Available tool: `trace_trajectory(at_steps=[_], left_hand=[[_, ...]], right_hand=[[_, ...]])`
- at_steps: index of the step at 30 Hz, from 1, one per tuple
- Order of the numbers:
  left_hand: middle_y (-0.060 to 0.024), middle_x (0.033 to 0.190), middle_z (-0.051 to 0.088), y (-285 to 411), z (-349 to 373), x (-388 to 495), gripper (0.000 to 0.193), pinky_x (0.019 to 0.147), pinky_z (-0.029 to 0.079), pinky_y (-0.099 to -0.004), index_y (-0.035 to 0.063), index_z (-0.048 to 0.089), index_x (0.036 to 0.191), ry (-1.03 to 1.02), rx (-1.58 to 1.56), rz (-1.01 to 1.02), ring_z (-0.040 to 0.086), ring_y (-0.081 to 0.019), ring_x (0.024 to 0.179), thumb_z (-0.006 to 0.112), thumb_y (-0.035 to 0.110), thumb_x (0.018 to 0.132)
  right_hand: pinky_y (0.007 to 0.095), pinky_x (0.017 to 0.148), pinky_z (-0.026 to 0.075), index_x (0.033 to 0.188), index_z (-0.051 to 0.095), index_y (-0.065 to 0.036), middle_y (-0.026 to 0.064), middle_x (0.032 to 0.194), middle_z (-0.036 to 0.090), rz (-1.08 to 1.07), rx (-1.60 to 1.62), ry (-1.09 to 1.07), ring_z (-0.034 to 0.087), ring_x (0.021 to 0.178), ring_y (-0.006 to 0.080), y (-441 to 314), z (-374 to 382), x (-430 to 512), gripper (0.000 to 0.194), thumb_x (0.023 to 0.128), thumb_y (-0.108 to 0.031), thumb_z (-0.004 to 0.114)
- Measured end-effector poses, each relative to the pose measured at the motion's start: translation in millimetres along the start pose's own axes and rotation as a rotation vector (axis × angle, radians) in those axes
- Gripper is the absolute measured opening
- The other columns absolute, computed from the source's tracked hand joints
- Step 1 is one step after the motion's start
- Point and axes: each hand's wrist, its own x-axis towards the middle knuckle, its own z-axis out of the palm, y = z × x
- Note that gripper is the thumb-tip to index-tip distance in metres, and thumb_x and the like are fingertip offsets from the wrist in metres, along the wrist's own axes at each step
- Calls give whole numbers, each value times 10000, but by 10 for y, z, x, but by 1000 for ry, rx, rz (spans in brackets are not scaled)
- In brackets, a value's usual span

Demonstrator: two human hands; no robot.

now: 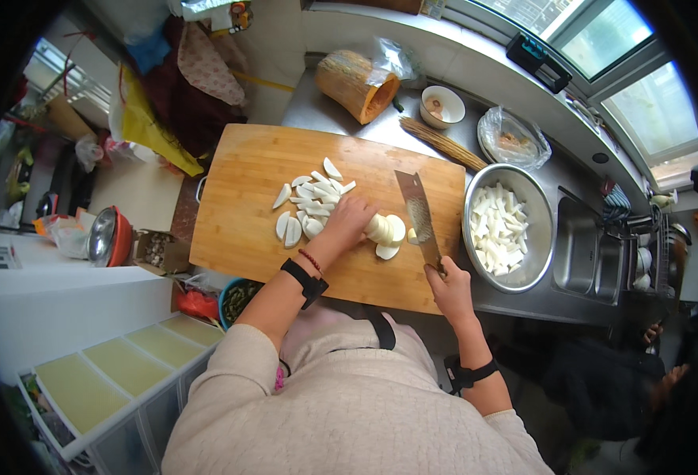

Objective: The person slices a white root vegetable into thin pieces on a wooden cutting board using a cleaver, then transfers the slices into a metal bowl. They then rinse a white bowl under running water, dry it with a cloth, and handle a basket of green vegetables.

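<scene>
On a wooden cutting board (248,172) lie pale cut pieces of a white root vegetable (319,193) in a loose heap. My left hand (352,219) rests beside that heap, its fingers on the left end of a row of round white slices (384,231). With my right hand (453,288) I hold the handle of a cleaver (419,217). Its broad blade points away from me, to the right of the slices, with pale bits stuck on it. A small yellowish piece (412,237) lies between the blade and the slices.
A steel bowl (539,261) of white chunks stands right of the board, before a sink (577,243). Behind are a cut pumpkin (349,83), a small bowl (442,107), a bundle of thin sticks (441,142) and a plastic-covered dish (512,139). Another person (598,380) is at the lower right.
</scene>
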Motion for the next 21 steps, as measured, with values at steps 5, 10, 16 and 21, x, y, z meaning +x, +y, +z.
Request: trace_trajectory(at_steps=[5,10,16,21], left_hand=[[-151,1086,604,23,-25,-18,705,911,492,-444,96,577,1259,11,-37,-36,572,-376,1066,833,36,605],[-127,1141,588,229,-123,-39,620,908,505,-456,130,587,1254,24,59,-64,572,-357,1067,799,74,674],[-144,1120,575,622,-472,-618,571,855,538,-458,84,599,1206,-136,74,-389,577,-366,1068,813,97,677],[-167,1138,575,733,-321,-940,596,871,539,-446,40,596,1235,-220,93,-448,578,-378,1076,805,73,679]], right_hand=[[401,519,445,905,608,22,220,629,588,-25,43,-64,597,538,375,245,-168,98,203,916,-155,707],[406,533,453,928,616,27,225,628,590,-56,64,-170,594,545,382,240,-200,191,220,911,-172,710],[449,579,495,959,647,3,235,683,628,-154,-91,-193,647,651,424,76,-179,138,246,887,-217,730],[504,649,537,938,666,-32,222,717,669,-215,-347,-322,670,715,433,-23,-59,75,267,882,-287,719]])
